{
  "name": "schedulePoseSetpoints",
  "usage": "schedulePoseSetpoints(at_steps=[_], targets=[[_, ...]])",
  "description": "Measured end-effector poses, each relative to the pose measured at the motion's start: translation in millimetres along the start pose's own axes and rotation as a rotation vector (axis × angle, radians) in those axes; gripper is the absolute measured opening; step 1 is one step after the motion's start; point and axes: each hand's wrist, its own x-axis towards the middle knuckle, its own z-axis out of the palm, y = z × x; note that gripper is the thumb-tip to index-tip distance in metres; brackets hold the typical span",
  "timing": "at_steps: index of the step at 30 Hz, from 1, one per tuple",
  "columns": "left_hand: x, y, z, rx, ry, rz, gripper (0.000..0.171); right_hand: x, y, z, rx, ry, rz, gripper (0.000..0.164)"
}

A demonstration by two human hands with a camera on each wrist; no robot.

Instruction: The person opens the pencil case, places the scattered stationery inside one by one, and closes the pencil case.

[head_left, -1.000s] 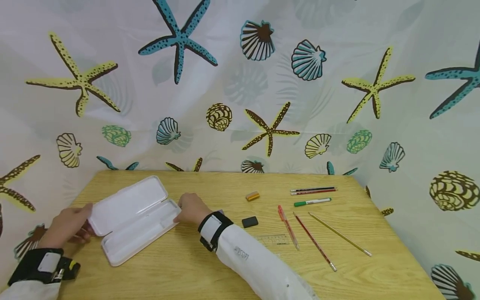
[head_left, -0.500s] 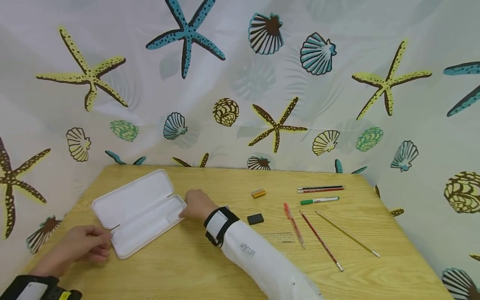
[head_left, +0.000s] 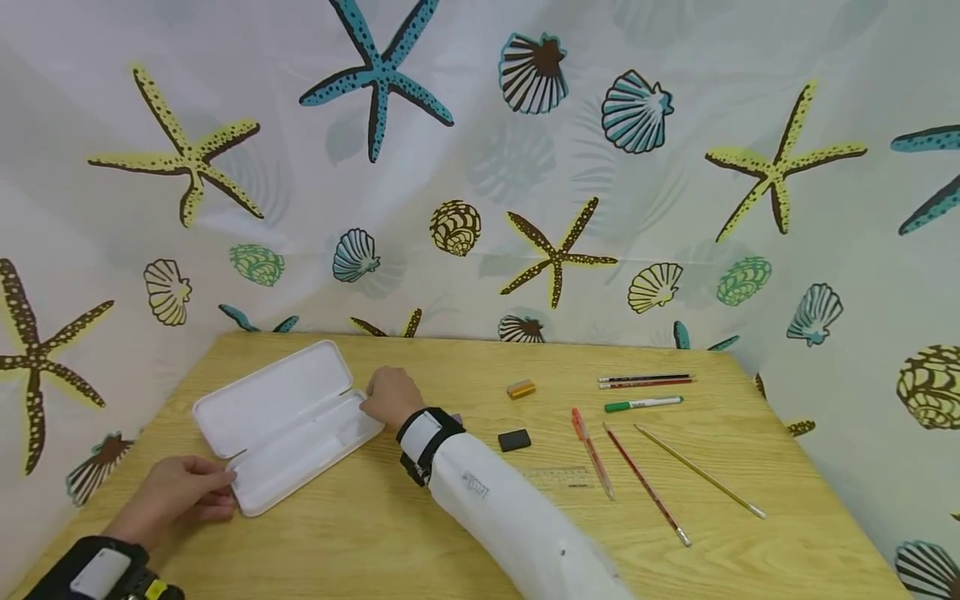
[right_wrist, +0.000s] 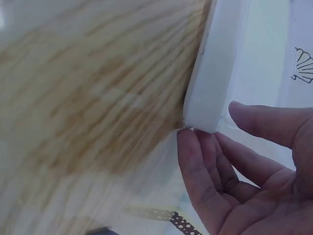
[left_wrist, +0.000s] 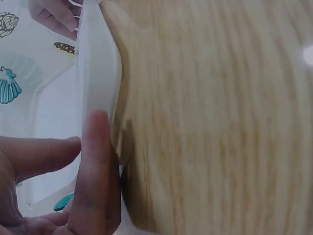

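Note:
An open white pencil case lies slanted on the left of the wooden table, its lid folded back toward the far side. No items show in the visible part of its tray. My left hand pinches the near left end; in the left wrist view the thumb is at the inner side of the wall and a finger lies along the outside. At the opposite end my right hand grips the case, fingertips against the end wall and thumb over the rim. The right hand hides that corner.
Right of the case lie a yellow-orange sharpener-like block, a black eraser, a clear ruler, a red pen, a green-capped marker and several pencils. A purplish item peeks out behind the right wrist. Patterned cloth surrounds the table.
My left hand has left the lid's left edge and come down to the tray's near left end. The right hand stays at the right end. The head view has shifted slightly.

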Motion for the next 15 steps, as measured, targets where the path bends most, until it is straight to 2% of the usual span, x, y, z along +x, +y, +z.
schedulePoseSetpoints(at_steps=[2, 5, 8, 11, 15], targets=[[-3.0, -0.7, -0.8, -0.03, -0.005, -0.002, 0.045, 8, 3, 8, -0.007, 0.019, 0.024, 0.045], [-7.3, -1.0, -2.4, -0.079, -0.009, -0.013, 0.043, 16, 6, 15, -0.019, 0.036, 0.04, 0.021], [-8.1, 0.9, -1.7, -0.107, -0.006, -0.023, 0.043, 20, 8, 13, -0.028, 0.021, 0.053, 0.004], [-5.6, 3.5, 0.4, -0.101, 0.01, -0.026, 0.045, 22, 10, 10, -0.039, 0.002, 0.07, 0.004], [0.9, 7.4, 0.8, -0.069, 0.027, 0.001, 0.047, 26, 15, 8, -0.033, 0.004, 0.096, 0.01]])
